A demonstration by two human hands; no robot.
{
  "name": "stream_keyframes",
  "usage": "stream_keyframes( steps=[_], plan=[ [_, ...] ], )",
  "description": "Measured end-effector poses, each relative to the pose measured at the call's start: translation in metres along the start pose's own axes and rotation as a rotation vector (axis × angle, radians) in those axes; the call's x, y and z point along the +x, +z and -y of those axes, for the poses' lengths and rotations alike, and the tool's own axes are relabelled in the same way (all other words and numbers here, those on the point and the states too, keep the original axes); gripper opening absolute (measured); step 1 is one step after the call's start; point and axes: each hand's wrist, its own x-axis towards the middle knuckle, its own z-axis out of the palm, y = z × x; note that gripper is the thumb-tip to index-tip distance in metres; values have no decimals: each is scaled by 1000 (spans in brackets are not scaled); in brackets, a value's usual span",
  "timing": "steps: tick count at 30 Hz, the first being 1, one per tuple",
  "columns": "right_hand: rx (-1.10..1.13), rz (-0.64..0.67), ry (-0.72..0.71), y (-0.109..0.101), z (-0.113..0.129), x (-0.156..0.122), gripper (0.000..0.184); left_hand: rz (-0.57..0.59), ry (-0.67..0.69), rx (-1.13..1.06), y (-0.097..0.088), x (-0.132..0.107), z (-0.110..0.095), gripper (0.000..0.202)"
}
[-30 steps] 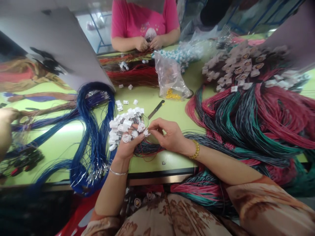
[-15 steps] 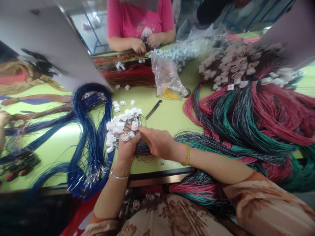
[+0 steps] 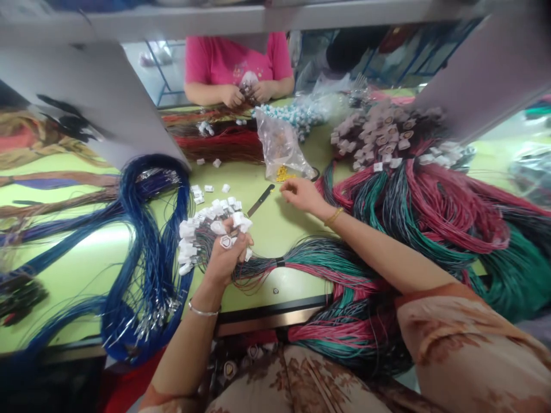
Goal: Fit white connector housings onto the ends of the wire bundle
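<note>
Near the desk's front edge (image 3: 275, 308), the left hand (image 3: 224, 261) grasps white connectors (image 3: 188, 230), apparently already wired, while the right hand (image 3: 305, 195), contents indeterminable, curls beside yellow pieces (image 3: 283, 173) at the end of a bag (image 3: 275, 140), these and loose housings (image 3: 209, 188) farther from that edge seemingly unused

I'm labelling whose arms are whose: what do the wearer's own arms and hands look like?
The left hand and right hand are ungloved. A thin silvery bangle circles the left wrist, a yellow bracelet the right. The sleeves are beige with brown floral print and orange-brown edges.
</note>
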Motion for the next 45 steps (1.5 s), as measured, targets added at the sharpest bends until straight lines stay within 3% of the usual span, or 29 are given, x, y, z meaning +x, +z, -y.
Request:
stream_keyframes(
  steps=[3, 9, 15, 19, 22, 25, 29, 39, 45],
  plan=[
    [-164, 7, 24, 6, -20, 25, 14, -7, -20, 17, 0, -2, 0, 46],
    [-189, -22, 70, 40, -27, 46, 6, -13, -61, -59, 0, -3, -2, 39],
    [-65, -22, 131, 30, -33, 40, 18, -36, -56, -106, -1, -3, -4, 42],
    [119, 58, 188, 23, -20, 26, 15, -20, -50, -137, -1, -3, -2, 42],
    [518, 184, 211, 24, 2, 13, 6, -19, -54, -150, 0, -4, -1, 42],
    [1004, 350, 223, 25, 26, -3, 24, -15, -67, -174, 1, -5, -1, 41],
    [1199, 435, 247, 25, 50, -24, 32, -19, -59, -169, 2, -6, -1, 42],
    [1215, 436, 210, 28, 70, -48, 29, -21, -24, -205, -1, -6, 2, 40],
    [889, 310, -12, 29, 79, -58, 19, -36, -29, -180, 0, -7, -2, 42]
  ],
)
